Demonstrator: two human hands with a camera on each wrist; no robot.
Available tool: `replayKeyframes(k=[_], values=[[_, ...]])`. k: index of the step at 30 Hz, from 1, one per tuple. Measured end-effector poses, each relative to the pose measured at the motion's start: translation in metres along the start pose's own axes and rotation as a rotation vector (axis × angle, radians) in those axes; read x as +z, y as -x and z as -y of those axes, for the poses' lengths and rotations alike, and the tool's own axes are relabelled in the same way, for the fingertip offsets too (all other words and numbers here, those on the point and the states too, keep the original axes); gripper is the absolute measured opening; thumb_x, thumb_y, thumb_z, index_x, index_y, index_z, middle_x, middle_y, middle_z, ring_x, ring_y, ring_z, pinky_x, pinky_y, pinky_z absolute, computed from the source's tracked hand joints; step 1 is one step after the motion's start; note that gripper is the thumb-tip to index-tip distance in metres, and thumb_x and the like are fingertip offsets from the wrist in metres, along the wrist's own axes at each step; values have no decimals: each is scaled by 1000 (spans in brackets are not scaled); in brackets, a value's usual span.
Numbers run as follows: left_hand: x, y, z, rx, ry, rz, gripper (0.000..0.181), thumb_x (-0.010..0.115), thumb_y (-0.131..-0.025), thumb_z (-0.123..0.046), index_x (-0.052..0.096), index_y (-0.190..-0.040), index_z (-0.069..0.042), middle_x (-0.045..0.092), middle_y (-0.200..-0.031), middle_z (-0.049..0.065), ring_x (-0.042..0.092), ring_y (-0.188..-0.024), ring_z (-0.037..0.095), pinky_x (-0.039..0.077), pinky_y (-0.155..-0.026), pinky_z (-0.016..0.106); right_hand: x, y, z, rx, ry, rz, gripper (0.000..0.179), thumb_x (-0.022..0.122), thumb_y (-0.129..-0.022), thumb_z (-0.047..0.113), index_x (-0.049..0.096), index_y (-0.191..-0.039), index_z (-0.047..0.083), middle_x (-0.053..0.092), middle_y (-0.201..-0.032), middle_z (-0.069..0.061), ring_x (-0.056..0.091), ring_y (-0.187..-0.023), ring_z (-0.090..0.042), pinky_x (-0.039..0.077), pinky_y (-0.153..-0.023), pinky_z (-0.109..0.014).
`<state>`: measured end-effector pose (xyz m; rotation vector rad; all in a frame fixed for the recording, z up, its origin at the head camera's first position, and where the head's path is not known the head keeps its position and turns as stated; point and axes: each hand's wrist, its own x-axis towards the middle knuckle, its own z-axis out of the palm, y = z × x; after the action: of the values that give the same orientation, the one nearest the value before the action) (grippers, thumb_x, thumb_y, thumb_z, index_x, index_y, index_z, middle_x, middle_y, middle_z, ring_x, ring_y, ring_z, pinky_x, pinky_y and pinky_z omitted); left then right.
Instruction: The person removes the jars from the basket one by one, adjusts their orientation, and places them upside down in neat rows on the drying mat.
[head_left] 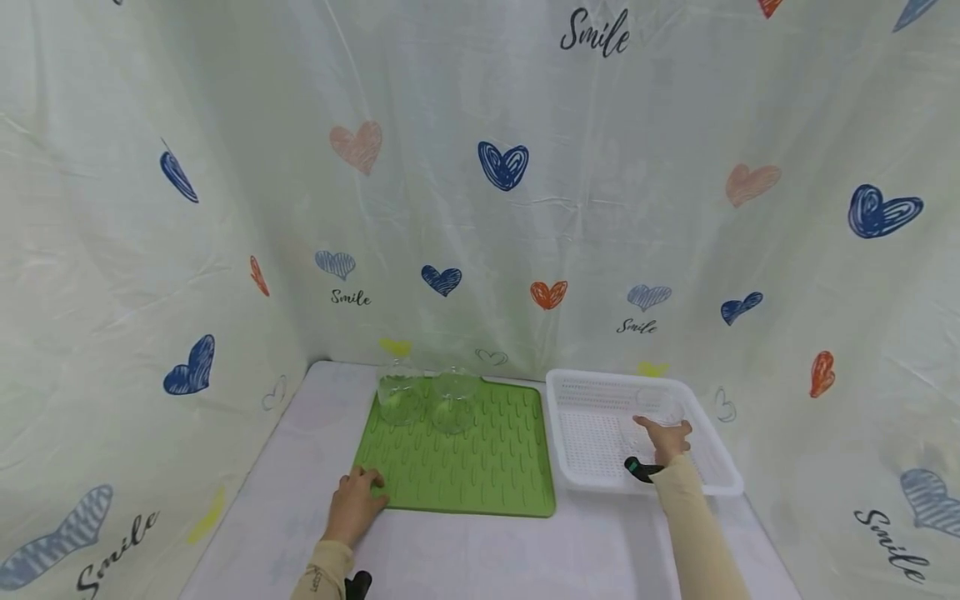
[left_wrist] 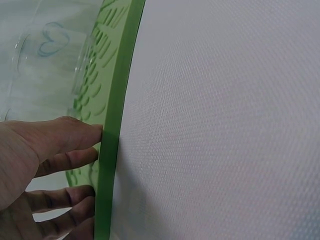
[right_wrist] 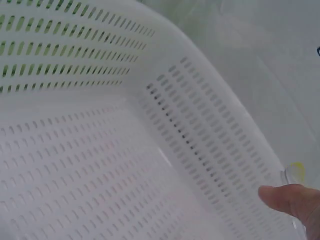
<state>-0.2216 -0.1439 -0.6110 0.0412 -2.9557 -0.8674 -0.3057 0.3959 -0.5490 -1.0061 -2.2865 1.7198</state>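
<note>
Two clear glass vessels (head_left: 401,398) stand side by side at the back left of a green ridged mat (head_left: 487,467). My left hand (head_left: 356,504) is at the mat's front left corner. In the left wrist view its thumb and fingertips touch the mat's edge (left_wrist: 112,120), fingers fairly straight. Over the right part of a white perforated basket (head_left: 592,479), my right hand (head_left: 667,437) spreads thumb and fingers around a clear glass (head_left: 660,400), which shows only faintly. The right wrist view has the thumb (right_wrist: 280,197) against the glass's transparent rim, near the basket's side wall.
The white table (head_left: 480,550) has the mat at its middle and the basket at its right. A curtain (head_left: 450,208) printed with hearts and "Smile" hangs close behind the table and along both sides. The basket's raised rim (head_left: 558,417) stands beside the mat's right edge.
</note>
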Motion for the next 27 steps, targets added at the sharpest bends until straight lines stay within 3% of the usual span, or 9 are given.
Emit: replayKeyframes(k=[3,12,22,27], values=[[0,-1,0,7,1,-1,22,79,-74,-16,69,-90,-7,56,-91,13,52,-82,28,47,-65,43,4,-4,-5,-30,-23,-31,115,72,-83,30,-18,-150,7,-9,-149,-38,3,-139,-57,16,-115,-64],[4,-3,2,-7,-6,4,22,79,-73,-17,69,-90,-8,56,-92,12,52,-83,28,47,-66,45,9,-14,-18,-106,10,-57,117,74,-83,34,-18,-150,6,-4,-149,-37,11,-136,-58,20,-113,-66],[3,0,2,7,3,-20,21,79,-74,-16,69,-90,-7,57,-92,13,52,-83,28,47,-66,44,9,-14,-15,-74,28,-99,119,73,-79,47,-14,-149,6,1,-152,-34,12,-138,-57,20,-114,-63],[2,0,1,5,3,-18,21,79,-74,-16,69,-90,-7,57,-93,13,52,-83,29,47,-67,44,12,-12,-14,-76,-22,-130,117,73,-80,47,-11,-148,5,5,-154,-32,14,-139,-53,19,-116,-60]])
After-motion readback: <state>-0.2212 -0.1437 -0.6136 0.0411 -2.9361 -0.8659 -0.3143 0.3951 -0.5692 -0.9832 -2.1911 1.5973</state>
